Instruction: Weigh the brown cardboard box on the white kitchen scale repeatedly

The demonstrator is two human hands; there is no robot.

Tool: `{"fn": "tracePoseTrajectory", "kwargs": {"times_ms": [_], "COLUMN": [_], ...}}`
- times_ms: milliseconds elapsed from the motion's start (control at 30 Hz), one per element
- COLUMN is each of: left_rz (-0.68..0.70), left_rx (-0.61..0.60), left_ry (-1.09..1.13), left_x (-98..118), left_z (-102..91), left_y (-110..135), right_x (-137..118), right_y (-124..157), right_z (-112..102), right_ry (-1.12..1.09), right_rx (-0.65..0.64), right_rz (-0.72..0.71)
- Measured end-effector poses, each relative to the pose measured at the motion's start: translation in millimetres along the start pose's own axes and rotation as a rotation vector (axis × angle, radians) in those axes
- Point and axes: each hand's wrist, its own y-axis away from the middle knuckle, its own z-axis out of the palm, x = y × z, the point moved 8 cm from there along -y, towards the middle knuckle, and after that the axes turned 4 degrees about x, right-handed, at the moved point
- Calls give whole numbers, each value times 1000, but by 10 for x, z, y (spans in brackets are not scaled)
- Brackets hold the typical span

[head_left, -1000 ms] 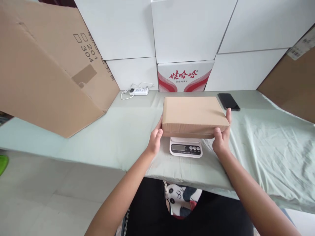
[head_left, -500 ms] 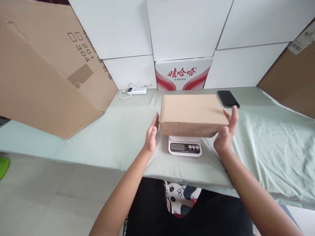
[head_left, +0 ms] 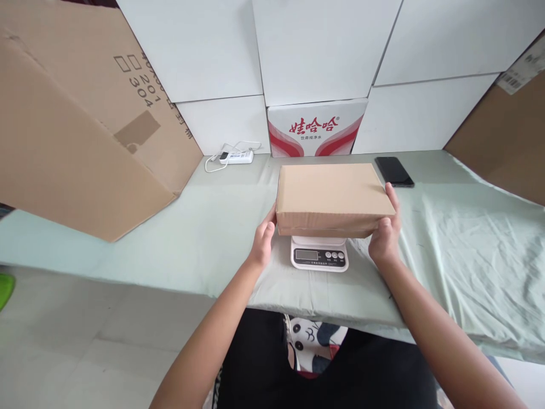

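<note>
A closed brown cardboard box (head_left: 332,190) rests on a small white digital scale (head_left: 319,257), covering most of its platform. Only the scale's front, with a display and several round buttons, shows below the box. My left hand (head_left: 264,241) presses against the box's left side, its fingertips partly hidden behind the corner. At the right end, my right hand (head_left: 386,236) grips the box, thumb on the front corner and fingers along the side.
Behind the box stands a white carton with red writing (head_left: 317,128), below white panels. A black phone (head_left: 394,171) lies at the back right, a white power strip (head_left: 237,157) with a cable at the back left. Large cardboard sheets (head_left: 97,142) flank the green-clothed table (head_left: 204,227).
Both hands have closed in on the box's sides. My right fingers, lifted off before, now lie against it. The box and scale stay in place.
</note>
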Motion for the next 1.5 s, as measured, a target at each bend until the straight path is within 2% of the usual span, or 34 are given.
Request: {"fn": "tracePoseTrajectory", "kwargs": {"times_ms": [100,267,433,900,1167,1500], "left_rz": [-10,-24,-20,-24,-25,-5], "left_rx": [21,124,153,153,80,62], "left_ry": [-17,-11,-19,-10,-61,-107], "left_x": [-24,-48,-65,-74,-57,-12], "left_z": [-36,-179,-236,-220,-143,-127], "left_y": [4,-7,-34,-42,-46,-61], "right_x": [19,58,47,112,160,228], "right_y": [-12,-51,-72,-46,-56,-78], "right_z": [3,-27,-30,-14,-12,-38], "right_ry": [-26,-109,-134,-216,-249,-212], "right_rx": [8,62,99,116,114,168], "right_rz": [18,30,59,112,80,128]}}
